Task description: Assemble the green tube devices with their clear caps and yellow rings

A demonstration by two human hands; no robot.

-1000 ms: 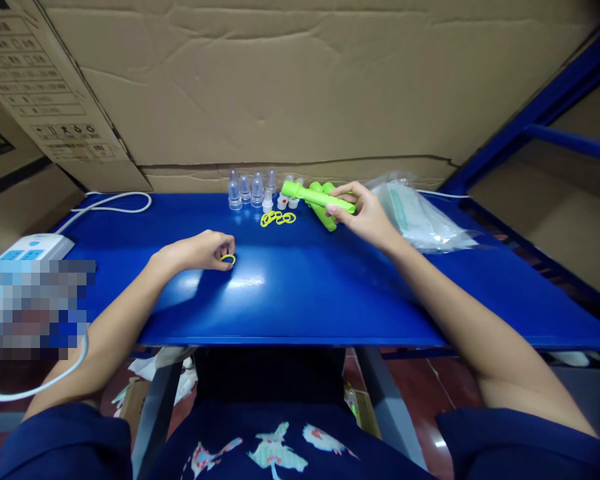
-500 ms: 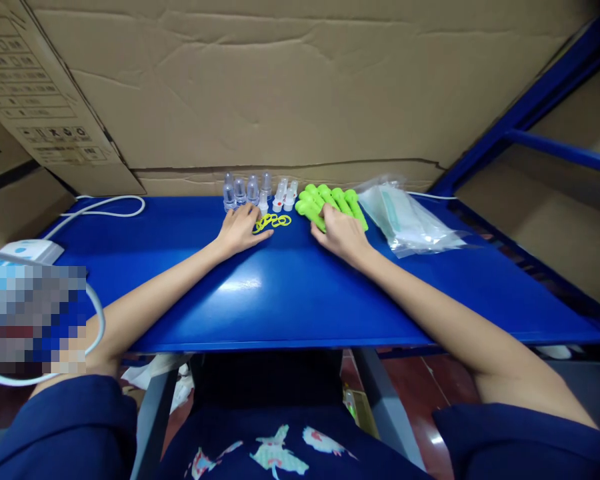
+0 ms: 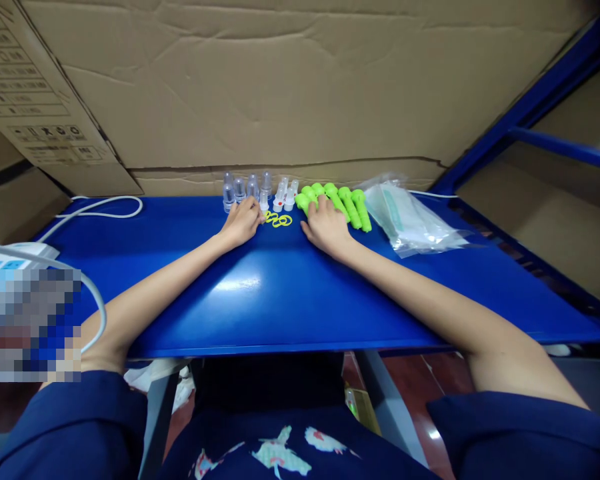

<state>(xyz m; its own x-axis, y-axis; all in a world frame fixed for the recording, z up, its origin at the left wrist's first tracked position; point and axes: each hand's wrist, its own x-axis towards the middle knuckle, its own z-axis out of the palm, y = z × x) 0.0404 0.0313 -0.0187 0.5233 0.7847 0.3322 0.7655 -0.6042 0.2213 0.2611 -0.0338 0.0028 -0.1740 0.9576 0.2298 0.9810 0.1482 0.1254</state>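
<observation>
My left hand (image 3: 242,221) rests on the blue tabletop with its fingers curled and the thumb drawn in. Its fingertips meet the left end of several yellow rings (image 3: 282,221); what they pinch, if anything, is hidden. Behind it stand several clear plastic caps (image 3: 253,189), and to their right several small clear pieces with white bases (image 3: 279,200), one bearing a red dot. Palm down, my right hand (image 3: 327,228) lies with fingers apart over the near ends of several bright green flashlight-like tubes (image 3: 347,203), partly covering the left ones.
A clear plastic bag (image 3: 405,220) with pale contents lies right of the green tubes. At the left are a white power strip (image 3: 23,253) and a looping white cable (image 3: 139,208). A cardboard wall (image 3: 280,93) closes the back; a blue metal frame (image 3: 520,110) rises at right.
My left thumb has drawn in toward the fingers beside the yellow rings. My right hand has shifted slightly left, its fingers spreading over the green tubes, which lie a little more fanned out.
</observation>
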